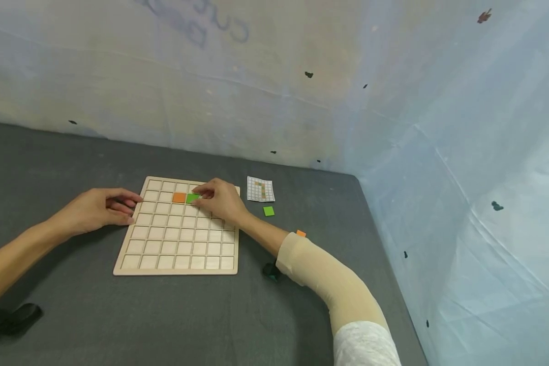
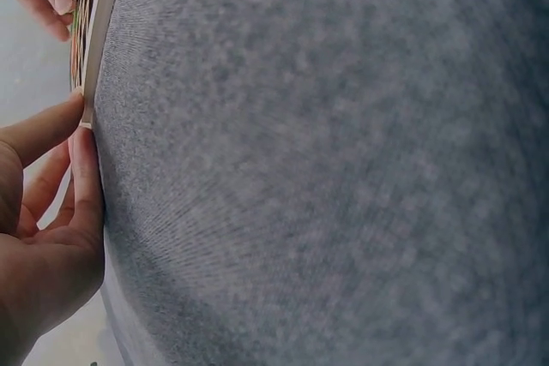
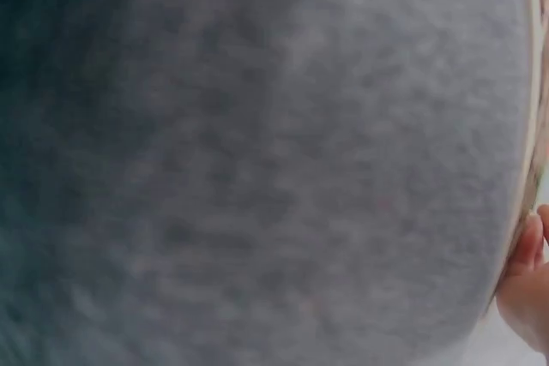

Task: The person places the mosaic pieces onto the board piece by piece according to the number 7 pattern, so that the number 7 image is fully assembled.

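Note:
A pale wooden grid board [image 1: 176, 272] with square cells lies flat on the dark table. An orange square tile [image 1: 179, 197] sits in one of its upper cells, and a green square tile [image 1: 192, 198] is just right of it. My right hand [image 1: 221, 201] reaches over the board from the right, holding the green tile between thumb and forefinger at its two sides. Along the board's left edge rests my left hand [image 1: 98, 206], with loosely bent fingers and the thumb touching the rim. In the left wrist view, its fingertips [image 2: 84, 147] meet the board's edge.
A small printed card [image 1: 260, 189] with a coloured grid pattern lies right of the board. Below it is a loose green tile [image 1: 268, 211]. Another orange tile [image 1: 301, 233] shows partly behind the right forearm. Light sheeting [image 1: 256, 91] hangs behind and along the right side.

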Demonstrator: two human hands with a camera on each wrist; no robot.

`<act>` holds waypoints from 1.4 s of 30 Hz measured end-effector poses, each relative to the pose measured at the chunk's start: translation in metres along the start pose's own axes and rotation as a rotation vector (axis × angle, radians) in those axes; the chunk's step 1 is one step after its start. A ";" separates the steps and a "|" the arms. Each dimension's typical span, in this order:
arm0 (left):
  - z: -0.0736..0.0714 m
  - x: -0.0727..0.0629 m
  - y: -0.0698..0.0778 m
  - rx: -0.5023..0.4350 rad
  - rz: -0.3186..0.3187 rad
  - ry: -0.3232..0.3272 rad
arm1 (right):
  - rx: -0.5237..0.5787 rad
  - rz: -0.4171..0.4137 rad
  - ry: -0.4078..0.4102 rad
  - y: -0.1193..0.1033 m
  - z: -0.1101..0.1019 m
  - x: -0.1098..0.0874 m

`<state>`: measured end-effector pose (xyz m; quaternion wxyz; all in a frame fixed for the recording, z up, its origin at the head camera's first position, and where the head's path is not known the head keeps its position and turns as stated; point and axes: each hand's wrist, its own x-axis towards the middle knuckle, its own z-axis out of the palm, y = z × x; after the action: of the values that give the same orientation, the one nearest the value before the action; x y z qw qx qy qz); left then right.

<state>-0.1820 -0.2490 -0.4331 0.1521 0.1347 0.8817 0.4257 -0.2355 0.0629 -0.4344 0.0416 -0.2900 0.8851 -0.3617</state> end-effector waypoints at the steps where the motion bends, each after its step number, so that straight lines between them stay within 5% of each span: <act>1: -0.001 0.000 -0.001 -0.001 0.001 0.000 | 0.014 0.007 -0.007 0.000 -0.001 0.000; 8: -0.006 -0.004 -0.005 0.033 -0.007 0.017 | 0.105 0.028 -0.018 -0.007 -0.013 0.000; 22: -0.005 -0.007 -0.003 0.129 -0.019 0.041 | 0.251 0.016 -0.009 0.001 -0.053 -0.047; 42: -0.002 -0.004 0.001 0.113 -0.008 0.031 | 0.157 0.088 0.049 0.039 -0.079 -0.117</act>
<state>-0.1786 -0.2514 -0.4305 0.1324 0.1327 0.9072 0.3768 -0.1799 0.1970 -0.4176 0.0585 -0.2377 0.8666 -0.4349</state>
